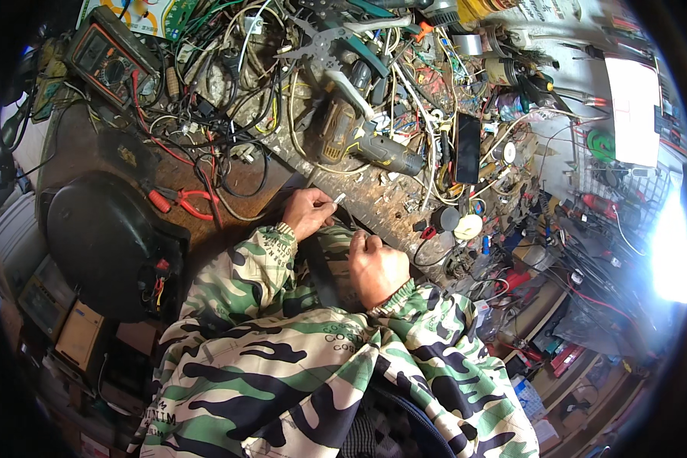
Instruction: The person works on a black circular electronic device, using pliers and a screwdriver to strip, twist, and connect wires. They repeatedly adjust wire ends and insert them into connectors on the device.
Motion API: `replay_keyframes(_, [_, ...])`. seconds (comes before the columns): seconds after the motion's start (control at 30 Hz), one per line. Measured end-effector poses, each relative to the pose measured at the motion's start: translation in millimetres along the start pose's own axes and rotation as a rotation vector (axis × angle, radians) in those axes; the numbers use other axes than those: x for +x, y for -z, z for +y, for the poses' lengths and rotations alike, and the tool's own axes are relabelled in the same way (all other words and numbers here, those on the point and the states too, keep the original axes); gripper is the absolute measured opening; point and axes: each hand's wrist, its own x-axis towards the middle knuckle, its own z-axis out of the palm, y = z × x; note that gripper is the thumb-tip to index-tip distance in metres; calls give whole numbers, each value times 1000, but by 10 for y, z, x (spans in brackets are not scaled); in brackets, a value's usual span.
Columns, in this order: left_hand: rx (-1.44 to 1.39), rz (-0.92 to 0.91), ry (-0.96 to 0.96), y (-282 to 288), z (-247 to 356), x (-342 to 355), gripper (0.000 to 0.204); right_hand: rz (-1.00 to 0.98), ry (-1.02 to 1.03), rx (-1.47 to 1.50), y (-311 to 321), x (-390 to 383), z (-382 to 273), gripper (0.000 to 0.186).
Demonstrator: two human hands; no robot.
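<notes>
My left hand [307, 214] pinches a small white piece, apparently a connector [339, 197], just off the bench edge above my lap. My right hand [378, 271] is to the right and a little lower, fingers curled; what they hold, if anything, is hidden. A yellow-and-black cordless drill [389, 153] lies on the bench beyond my hands. Red-handled pliers [191, 202] rest to the left of my left hand, on the brown bench top [248, 191].
A multimeter [113, 61], tangled cables, a black phone [466, 149] and small parts crowd the bench [305, 169]. A large black rounded housing [103, 244] stands at the left. Shelves with clutter [557, 336] are at lower right, beside a bright light at the far right.
</notes>
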Motion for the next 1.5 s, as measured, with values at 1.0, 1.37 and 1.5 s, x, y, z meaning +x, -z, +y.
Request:
replay_keyframes(1.0, [-21, 100, -59, -68, -119, -65, 13, 1, -314, 355, 52, 123, -14, 27])
replay_keyframes(1.37, [178, 132, -151, -11, -91, 36, 18, -77, -29, 207, -20, 137, 287, 14])
replay_keyframes(1.5, [175, 88, -159, -66, -45, -7, 19, -24, 95, 65, 9, 35, 255, 13])
